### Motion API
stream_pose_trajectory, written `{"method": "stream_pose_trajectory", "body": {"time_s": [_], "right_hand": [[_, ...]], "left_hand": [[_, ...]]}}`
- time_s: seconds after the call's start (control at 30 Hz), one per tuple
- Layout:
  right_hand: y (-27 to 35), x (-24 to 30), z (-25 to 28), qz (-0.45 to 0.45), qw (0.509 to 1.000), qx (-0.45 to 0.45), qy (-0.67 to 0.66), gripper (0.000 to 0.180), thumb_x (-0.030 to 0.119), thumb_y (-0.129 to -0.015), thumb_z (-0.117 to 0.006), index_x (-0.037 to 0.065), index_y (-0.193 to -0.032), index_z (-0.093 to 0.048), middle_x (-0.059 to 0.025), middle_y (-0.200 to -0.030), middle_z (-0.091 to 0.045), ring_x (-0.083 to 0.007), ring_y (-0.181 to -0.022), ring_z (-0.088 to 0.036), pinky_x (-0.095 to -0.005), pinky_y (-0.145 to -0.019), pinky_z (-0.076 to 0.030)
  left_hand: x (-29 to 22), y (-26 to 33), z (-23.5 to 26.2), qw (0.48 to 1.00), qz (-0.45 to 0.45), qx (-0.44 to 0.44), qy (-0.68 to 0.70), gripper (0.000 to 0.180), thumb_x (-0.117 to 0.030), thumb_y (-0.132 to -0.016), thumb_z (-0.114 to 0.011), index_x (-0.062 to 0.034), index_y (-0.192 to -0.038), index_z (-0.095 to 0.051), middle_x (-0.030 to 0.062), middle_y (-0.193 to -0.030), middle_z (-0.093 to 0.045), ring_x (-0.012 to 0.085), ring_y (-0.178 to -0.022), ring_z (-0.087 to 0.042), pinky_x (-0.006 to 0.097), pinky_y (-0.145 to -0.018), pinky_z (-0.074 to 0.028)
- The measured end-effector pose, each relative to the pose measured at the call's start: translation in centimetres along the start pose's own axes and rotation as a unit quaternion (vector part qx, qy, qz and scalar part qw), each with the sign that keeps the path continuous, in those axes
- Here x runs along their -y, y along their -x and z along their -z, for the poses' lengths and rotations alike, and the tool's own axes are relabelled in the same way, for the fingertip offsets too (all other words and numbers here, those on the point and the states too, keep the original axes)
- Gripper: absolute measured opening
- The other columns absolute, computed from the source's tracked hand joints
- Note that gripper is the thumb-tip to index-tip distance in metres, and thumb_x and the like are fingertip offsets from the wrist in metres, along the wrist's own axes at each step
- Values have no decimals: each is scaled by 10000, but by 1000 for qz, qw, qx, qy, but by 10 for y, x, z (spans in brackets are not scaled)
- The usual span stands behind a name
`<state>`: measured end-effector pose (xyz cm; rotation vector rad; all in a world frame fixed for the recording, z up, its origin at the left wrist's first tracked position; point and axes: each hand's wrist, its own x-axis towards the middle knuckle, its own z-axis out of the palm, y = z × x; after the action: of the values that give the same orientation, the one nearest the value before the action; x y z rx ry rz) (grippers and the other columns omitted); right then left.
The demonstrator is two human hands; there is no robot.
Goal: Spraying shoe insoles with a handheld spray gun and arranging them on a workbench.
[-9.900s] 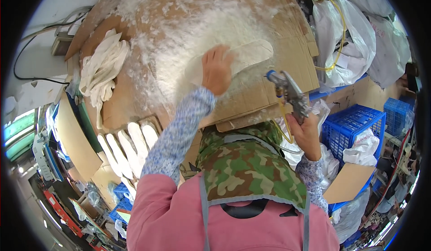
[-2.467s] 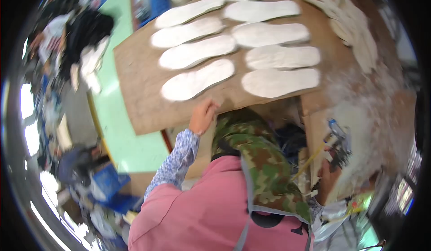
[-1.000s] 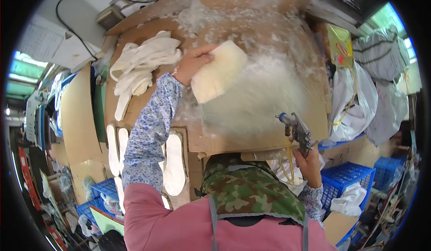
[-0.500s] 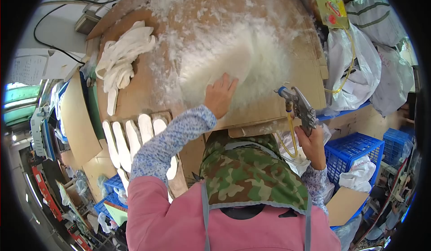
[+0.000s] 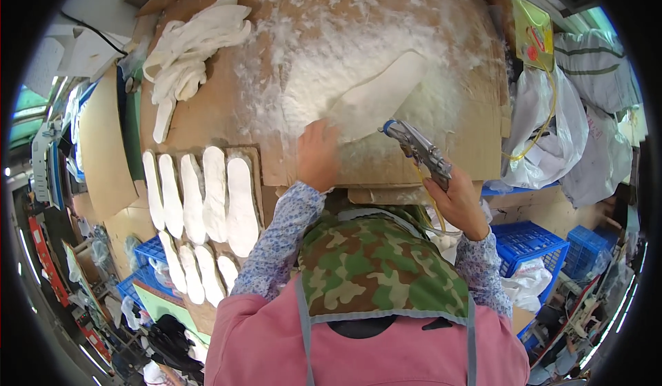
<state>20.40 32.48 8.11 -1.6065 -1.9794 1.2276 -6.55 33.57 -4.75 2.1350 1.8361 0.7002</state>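
head view: insole pinned at its near end, spray gun beside it

head view, looking down over a camouflage apron (image 5: pixel 372 269) onto a cardboard work board (image 5: pixel 227 110) crusted with white residue. a white insole (image 5: pixel 379 96) lies flat near the middle of that crust. its long axis runs diagonally, from the near-left end up to the far-right tip.

the left hand (image 5: pixel 317 155) rests palm down with fingers together and flat, pressing the insole's near end against the board; nothing is gripped, only held down. the insole stretches away from those fingers, up and to the right.

the right hand (image 5: pixel 458 200) is closed around the grip of a metal spray gun (image 5: pixel 417 150). its nozzle sits just beside the insole's near-right edge, pointing toward it. whether a finger presses the trigger cannot be told. the left hand is the nearer one, already touching; the gun is close but apart.

to the left, a pile of blank insoles (image 5: pixel 193 41) lies on the board, and rows of laid-out insoles (image 5: pixel 200 200) sit on a lower cardboard sheet. blue crates (image 5: pixel 531 241) stand at the right.
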Motion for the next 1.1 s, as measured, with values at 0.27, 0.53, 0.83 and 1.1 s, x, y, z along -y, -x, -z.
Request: {"method": "stream_pose_trajectory", "body": {"time_s": [0.27,0.53,0.83,1.1], "right_hand": [[-7,-8,2,11,999,-49,-19,406,63,-848,-631,-7,-1229,-511,-228,-937,-609,-417,-816,-573,-422,-741,-455],[-9,-5,19,-36,999,-35,3,354,61,-843,-630,-19,-1175,-534,-204,-879,-593,-383,-773,-550,-406,-710,-448],[-17,-11,13,-15,999,-46,23,377,64,-849,-631,-32,-1191,-505,-242,-905,-594,-428,-823,-566,-436,-730,-451],[-23,-19,22,-20,998,-59,20,386,52,-856,-615,-16,-1215,-492,-258,-969,-607,-443,-892,-582,-441,-773,-462]], "left_hand": [[-39,4,-37,996,-60,30,-52,551,-68,-769,-578,-104,-1317,-532,167,-1415,-433,385,-1322,-367,564,-1037,-314],[-44,-30,-30,995,-49,81,-10,445,-96,-790,-590,-75,-1235,-593,203,-1417,-390,395,-1374,-302,597,-1102,-216],[-48,-56,-72,997,-62,47,22,452,-168,-859,-600,-166,-1310,-573,244,-1539,-223,429,-1440,-149,686,-1096,-97],[-54,-56,-72,997,-46,56,41,441,-175,-851,-618,-155,-1290,-583,194,-1570,-178,401,-1466,-85,667,-1113,-38]]}}
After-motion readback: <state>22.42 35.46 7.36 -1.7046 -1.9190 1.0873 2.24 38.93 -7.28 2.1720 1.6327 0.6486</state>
